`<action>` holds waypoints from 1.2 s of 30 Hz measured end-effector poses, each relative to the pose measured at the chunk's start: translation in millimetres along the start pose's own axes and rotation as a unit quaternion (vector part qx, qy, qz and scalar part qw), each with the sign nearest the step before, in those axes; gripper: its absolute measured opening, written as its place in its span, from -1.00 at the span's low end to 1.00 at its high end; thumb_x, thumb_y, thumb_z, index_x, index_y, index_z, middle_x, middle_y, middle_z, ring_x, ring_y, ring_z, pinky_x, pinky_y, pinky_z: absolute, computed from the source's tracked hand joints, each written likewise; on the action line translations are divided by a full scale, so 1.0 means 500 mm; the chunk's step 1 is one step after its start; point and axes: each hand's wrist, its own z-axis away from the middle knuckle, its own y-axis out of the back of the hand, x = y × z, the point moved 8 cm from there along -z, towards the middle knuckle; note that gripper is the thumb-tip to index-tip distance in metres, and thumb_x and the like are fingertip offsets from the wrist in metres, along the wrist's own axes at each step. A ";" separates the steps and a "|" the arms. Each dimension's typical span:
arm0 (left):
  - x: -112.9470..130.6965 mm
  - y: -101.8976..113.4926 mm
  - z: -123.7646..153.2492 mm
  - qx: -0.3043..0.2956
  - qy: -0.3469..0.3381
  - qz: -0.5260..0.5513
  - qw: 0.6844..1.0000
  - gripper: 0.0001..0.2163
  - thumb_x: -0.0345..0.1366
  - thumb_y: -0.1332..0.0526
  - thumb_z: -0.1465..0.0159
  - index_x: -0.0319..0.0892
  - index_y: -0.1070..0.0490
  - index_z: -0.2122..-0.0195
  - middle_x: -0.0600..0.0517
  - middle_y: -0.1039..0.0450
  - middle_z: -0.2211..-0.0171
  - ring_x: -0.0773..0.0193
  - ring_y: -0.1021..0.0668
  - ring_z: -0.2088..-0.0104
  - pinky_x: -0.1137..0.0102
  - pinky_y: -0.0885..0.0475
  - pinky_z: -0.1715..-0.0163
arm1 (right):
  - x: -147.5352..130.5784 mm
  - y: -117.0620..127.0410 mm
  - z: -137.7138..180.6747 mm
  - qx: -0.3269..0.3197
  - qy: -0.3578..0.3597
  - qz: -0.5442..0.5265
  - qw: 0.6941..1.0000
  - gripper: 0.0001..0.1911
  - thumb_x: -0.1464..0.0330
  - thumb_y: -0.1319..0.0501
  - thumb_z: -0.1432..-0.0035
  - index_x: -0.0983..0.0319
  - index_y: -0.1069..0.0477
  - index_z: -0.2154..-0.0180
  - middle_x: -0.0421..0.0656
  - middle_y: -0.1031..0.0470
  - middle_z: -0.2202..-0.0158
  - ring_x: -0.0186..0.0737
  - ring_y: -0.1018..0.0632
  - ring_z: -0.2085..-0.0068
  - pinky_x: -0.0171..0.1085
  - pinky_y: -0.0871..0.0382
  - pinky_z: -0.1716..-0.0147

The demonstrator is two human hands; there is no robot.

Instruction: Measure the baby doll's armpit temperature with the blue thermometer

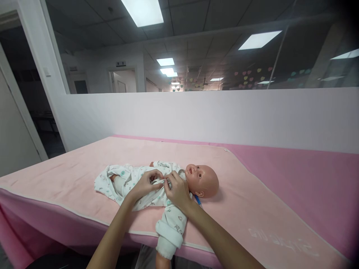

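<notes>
A baby doll (202, 179) lies on its back on the pink blanket (84, 175), head to the right. It wears a white printed romper (126, 179). My left hand (146, 184) pinches the romper's front at the chest, fingers curled. My right hand (177, 189) meets it there, also pinching the fabric near the collar. One sleeved doll arm (169, 231) hangs toward the table's near edge.
The blanket covers a darker pink table (308, 179). A white partition wall (224, 116) with a glass window above runs behind the table. An open doorway (25, 101) is at the left.
</notes>
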 end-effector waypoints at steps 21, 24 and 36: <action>-0.010 0.010 0.005 0.019 0.029 0.047 0.998 -0.78 -0.20 -0.22 -0.07 -0.24 -0.33 0.34 0.10 -0.25 0.49 0.43 -0.28 0.47 0.51 -0.19 0.44 | -0.004 0.006 0.003 0.009 0.001 -0.002 1.000 -0.81 0.37 0.02 -0.21 0.21 -0.34 0.24 -0.16 -0.35 0.32 -0.37 -0.40 0.38 -0.41 -0.19 0.44; -0.013 0.008 0.003 0.011 0.029 0.051 0.998 -0.78 -0.20 -0.23 -0.06 -0.24 -0.34 0.34 0.10 -0.26 0.49 0.43 -0.27 0.47 0.51 -0.19 0.44 | -0.008 0.010 0.003 0.011 0.011 -0.001 1.000 -0.81 0.33 -0.01 -0.19 0.21 -0.34 0.23 -0.15 -0.34 0.29 -0.37 -0.40 0.40 -0.40 -0.17 0.47; -0.020 0.011 0.005 0.030 0.032 0.048 0.998 -0.72 -0.10 -0.17 -0.12 -0.25 -0.40 0.35 0.09 -0.26 0.56 0.42 -0.28 0.51 0.51 -0.17 0.49 | -0.014 0.000 0.001 -0.014 0.032 0.015 0.999 -0.80 0.37 -0.09 -0.10 0.19 -0.33 0.19 -0.15 -0.34 0.25 -0.34 -0.40 0.36 -0.40 -0.19 0.48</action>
